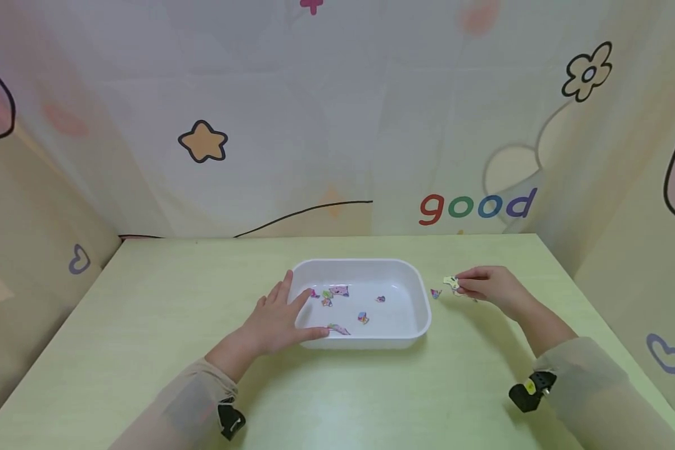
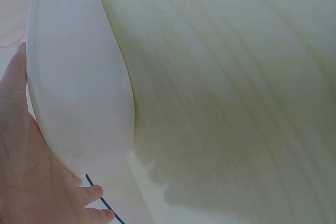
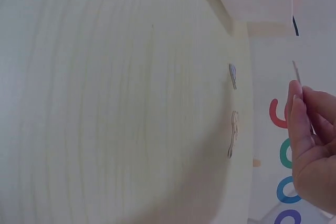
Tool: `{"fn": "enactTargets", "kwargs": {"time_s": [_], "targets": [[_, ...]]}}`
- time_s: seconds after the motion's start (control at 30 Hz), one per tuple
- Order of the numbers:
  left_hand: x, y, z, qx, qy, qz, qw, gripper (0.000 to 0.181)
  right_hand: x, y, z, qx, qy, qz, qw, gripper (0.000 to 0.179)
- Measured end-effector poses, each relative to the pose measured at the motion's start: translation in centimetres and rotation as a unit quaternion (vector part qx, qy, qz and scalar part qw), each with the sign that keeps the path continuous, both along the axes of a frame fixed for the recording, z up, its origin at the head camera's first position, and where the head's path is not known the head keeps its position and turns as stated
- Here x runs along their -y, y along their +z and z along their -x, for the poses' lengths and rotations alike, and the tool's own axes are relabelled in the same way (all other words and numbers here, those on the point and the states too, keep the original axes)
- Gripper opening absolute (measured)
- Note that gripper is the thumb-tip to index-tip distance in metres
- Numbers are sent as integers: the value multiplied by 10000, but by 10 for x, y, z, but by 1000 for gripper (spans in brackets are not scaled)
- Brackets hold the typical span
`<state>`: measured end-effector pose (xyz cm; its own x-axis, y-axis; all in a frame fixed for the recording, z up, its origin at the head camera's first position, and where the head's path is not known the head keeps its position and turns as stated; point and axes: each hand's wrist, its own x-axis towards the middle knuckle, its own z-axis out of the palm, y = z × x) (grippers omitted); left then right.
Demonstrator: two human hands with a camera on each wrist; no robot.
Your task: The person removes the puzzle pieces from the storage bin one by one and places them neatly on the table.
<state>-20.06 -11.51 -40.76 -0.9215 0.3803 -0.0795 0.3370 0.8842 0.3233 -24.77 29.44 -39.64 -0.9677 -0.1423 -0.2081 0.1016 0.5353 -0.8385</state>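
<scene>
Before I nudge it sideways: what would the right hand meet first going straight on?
Probably the right rim of the white, rounded-rectangular plastic tray; the right hand looks raised, so it might pass just over.

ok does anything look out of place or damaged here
Only mildly: two small cutouts lie on the table, right of the white tray, while several more cutouts lie inside it. That split makes them look like strays. I see no clear damage, though the pieces are too small to check closely.
</scene>
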Motion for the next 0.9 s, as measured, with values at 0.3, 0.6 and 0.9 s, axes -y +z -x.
{"fn": "enactTargets", "kwargs": {"time_s": [0.3, 0.6, 0.9], "targets": [[0, 0, -1, 23, 5, -22, 10000, 92, -21, -11, 1, 26, -197, 61, 9998, 38], [0, -2, 0, -12, -19, -17, 10000, 93, -37, -17, 3, 32, -384, -44, 9992, 38], [1, -1, 1, -20, -5, -24, 10000, 93, -50, -23, 8, 239, -526, -257, 9980, 34]]}}
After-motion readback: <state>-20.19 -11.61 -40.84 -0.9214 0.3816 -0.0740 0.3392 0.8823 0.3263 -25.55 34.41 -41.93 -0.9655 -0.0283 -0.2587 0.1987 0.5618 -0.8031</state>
